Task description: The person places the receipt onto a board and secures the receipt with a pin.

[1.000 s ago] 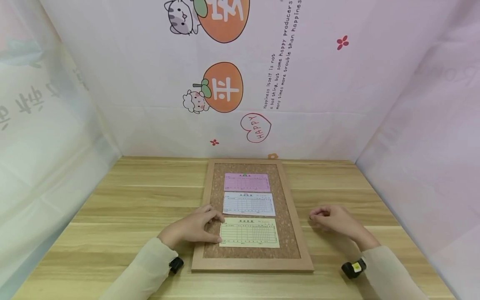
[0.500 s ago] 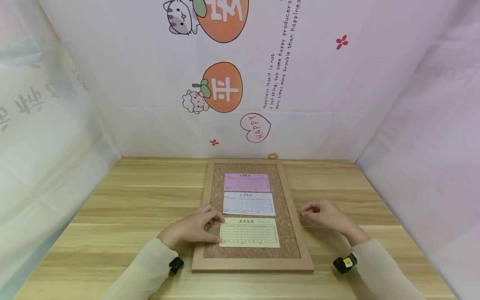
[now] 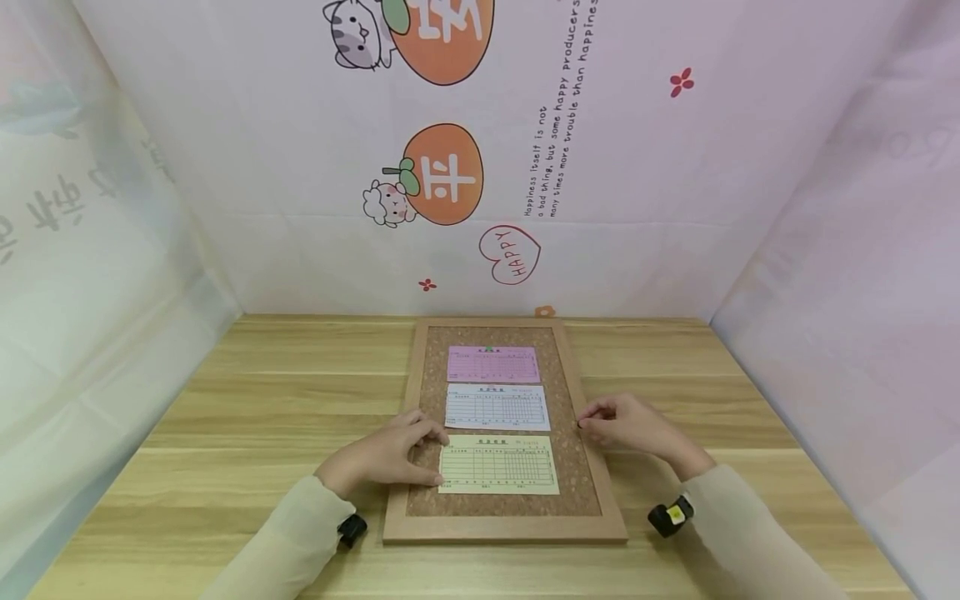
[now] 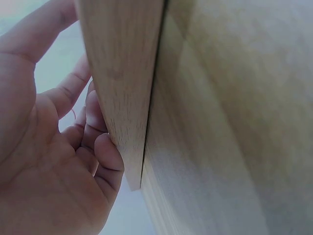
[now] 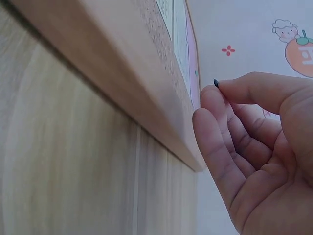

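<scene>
A yellow printed form slip [image 3: 498,467] lies on a wood-framed cork board [image 3: 581,487]. My left hand [image 3: 378,454] rests on the board's left side, thumb and index fingertips touching the slip's left corners. Past the board's right frame edge, my right hand [image 3: 637,429] pinches a small dark push pin [image 5: 216,83] between thumb and index finger, its other fingers loosely curled. Above the yellow slip are a white slip [image 3: 497,408] and a pink slip [image 3: 493,365]. A green pin [image 3: 489,349] sits at the pink slip's top edge.
The board lies flat on a wooden table [image 3: 300,375], its far end near a printed cloth backdrop [image 3: 615,267]. Cloth walls also hang at left and right. Each wrist wears a black camera [image 3: 667,517].
My right hand has moved left from the table to the board's right frame, still pinching the dark push pin. The left hand and the slips have stayed in place.
</scene>
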Motion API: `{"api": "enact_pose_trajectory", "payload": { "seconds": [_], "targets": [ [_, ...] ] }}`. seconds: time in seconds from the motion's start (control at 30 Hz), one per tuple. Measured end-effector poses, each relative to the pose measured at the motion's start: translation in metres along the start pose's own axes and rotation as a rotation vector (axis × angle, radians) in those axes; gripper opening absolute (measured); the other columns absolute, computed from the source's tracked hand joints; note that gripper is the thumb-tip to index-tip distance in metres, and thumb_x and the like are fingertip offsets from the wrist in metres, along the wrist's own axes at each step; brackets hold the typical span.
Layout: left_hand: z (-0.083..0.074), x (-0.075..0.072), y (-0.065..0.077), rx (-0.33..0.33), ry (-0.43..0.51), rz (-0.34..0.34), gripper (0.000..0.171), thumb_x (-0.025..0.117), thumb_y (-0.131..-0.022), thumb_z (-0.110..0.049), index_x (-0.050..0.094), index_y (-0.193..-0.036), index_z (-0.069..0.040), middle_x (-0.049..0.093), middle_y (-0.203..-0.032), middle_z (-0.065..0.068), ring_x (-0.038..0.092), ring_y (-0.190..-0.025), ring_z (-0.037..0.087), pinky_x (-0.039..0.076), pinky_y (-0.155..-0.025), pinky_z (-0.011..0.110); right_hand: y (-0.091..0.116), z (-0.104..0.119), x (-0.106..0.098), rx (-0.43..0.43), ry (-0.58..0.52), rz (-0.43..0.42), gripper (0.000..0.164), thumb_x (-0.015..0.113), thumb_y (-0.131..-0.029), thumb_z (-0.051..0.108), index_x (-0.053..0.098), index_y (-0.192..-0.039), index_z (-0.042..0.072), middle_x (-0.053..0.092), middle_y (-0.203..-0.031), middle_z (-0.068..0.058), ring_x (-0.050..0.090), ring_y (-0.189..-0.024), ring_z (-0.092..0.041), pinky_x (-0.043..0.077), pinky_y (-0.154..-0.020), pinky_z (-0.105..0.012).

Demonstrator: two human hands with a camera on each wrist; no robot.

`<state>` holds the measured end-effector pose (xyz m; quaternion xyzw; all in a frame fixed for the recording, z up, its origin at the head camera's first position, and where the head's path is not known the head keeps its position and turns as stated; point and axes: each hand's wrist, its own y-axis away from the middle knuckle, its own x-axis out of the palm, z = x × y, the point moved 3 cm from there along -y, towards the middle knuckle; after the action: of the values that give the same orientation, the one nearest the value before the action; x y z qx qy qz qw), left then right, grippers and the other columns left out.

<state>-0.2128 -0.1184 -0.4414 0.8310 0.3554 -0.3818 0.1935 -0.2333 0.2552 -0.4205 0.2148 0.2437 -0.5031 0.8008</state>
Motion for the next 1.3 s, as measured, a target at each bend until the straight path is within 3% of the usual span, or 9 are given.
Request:
{"api": "enact_pose_trajectory", "payload": {
  "seconds": [0.8, 1.3],
  "targets": [
    [0.001, 0.001, 0.000, 0.006, -0.019, -0.005, 0.051, 0.079, -0.085, -0.042, 0.059, -0.125, -0.017, 0.047, -0.119, -0.002, 0.045, -0.111, 0.019, 0.042, -0.096, 0.045, -0.024, 0.030, 0.033, -0.118, -0.033, 0.164, 0.017, 0.061, -0.099, 0.007, 0.070, -0.106, -0.005, 0.067, -0.085, -0.011, 0.060, -0.075, -0.020, 0.055, -0.065, -0.035],
    [0.001, 0.000, 0.000, 0.004, -0.009, -0.005, 0.051, 0.079, -0.086, -0.043, 0.058, -0.125, -0.018, 0.047, -0.119, -0.003, 0.045, -0.111, 0.019, 0.042, -0.097, 0.046, -0.037, 0.035, 0.048, -0.064, -0.059, 0.234, 0.017, 0.062, -0.100, 0.013, 0.073, -0.108, 0.002, 0.067, -0.084, -0.008, 0.063, -0.077, -0.019, 0.057, -0.072, -0.036]
  ]
}}
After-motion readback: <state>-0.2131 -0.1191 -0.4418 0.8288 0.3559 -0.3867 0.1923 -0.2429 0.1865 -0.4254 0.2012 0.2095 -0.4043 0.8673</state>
